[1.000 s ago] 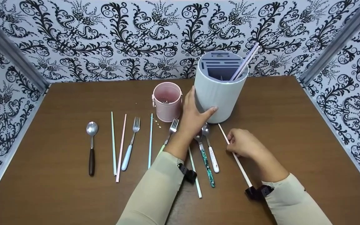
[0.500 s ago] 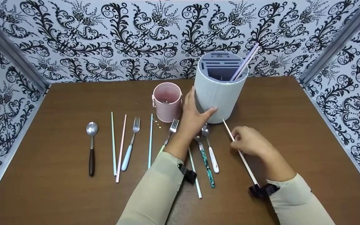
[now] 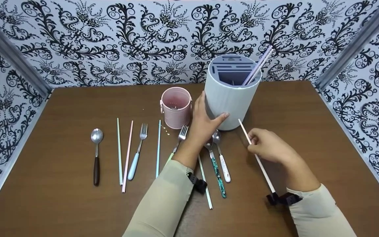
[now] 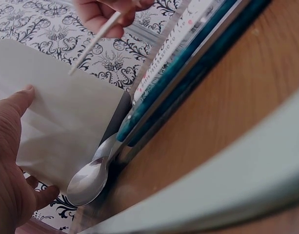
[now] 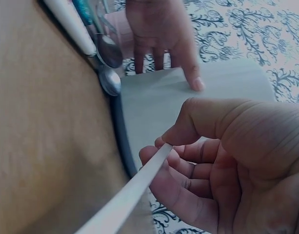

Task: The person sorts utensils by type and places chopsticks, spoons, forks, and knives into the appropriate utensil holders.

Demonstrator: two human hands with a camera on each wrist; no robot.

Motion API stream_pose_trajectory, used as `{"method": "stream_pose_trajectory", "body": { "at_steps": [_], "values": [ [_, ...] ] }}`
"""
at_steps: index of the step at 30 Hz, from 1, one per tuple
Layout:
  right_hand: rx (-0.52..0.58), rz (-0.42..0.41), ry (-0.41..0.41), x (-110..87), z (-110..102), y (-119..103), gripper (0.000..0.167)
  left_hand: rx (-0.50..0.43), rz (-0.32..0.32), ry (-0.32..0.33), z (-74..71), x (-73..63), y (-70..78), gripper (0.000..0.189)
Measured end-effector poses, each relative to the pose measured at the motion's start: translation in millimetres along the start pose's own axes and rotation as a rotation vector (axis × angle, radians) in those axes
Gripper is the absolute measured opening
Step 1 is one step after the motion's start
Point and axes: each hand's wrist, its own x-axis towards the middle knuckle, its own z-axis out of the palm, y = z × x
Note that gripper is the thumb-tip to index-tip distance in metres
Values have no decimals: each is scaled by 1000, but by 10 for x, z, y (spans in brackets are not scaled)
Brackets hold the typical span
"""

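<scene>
A white cylindrical utensil holder (image 3: pixel 234 102) with a grey slotted top stands upright at the back. My left hand (image 3: pixel 204 125) grips its near left side, thumb across the front. A pair of pale purple chopsticks (image 3: pixel 258 65) leans in its large opening. With thumb and fingers my right hand (image 3: pixel 271 144) pinches a pale chopstick (image 3: pixel 264 171) near the middle, tilted, just right of the holder's base. The right wrist view shows this chopstick (image 5: pixel 129 195) between thumb and fingertips. Below the holder lie a white-handled spoon (image 3: pixel 224 166) and a green-patterned spoon (image 3: pixel 217 172), partly behind my left arm.
A pink cup (image 3: pixel 176 113) stands left of the holder. Across the wooden table (image 3: pixel 61 204) lie a dark-handled spoon (image 3: pixel 96 161), a blue-handled fork (image 3: pixel 136 161), a green-handled fork (image 3: pixel 178 141) and several loose chopsticks, including a pink chopstick (image 3: pixel 128 156). Patterned walls stand behind and beside.
My right hand has drawn back slightly to the right and upward, carrying the pale chopstick; its far tip has shifted right past the holder's base. My left hand has stayed on the holder.
</scene>
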Motion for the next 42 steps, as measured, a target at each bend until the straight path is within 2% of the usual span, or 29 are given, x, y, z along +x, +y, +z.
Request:
{"method": "stream_pose_trajectory", "body": {
  "at_steps": [5, 11, 17, 20, 28, 34, 37, 42],
  "values": [
    [75, 19, 19, -48, -110, 5, 20, -1, 8, 3, -2, 6, 4, 111],
    [167, 37, 77, -78, -204, 26, 15, 8, 16, 7, -2, 5, 5, 110],
    [211, 34, 181, -75, -273, 25, 17, -4, 5, 5, -10, 5, 10, 111],
    [268, 26, 240, -80, -297, 17, 19, -11, 3, 2, -11, 6, 13, 111],
    [510, -23, 391, -71, -391, -38, 21, -20, 1, 1, 8, -1, 4, 111],
    [630, -61, 539, -33, -608, -237, 18, -18, 5, 5, -3, 1, 2, 110],
    [754, -93, 610, -10, -765, -382, 18, -21, 9, 7, -4, 7, 3, 109],
    [1040, -180, 739, 33, -994, -580, 20, -25, 12, 7, 5, 3, -1, 108]
  ]
}}
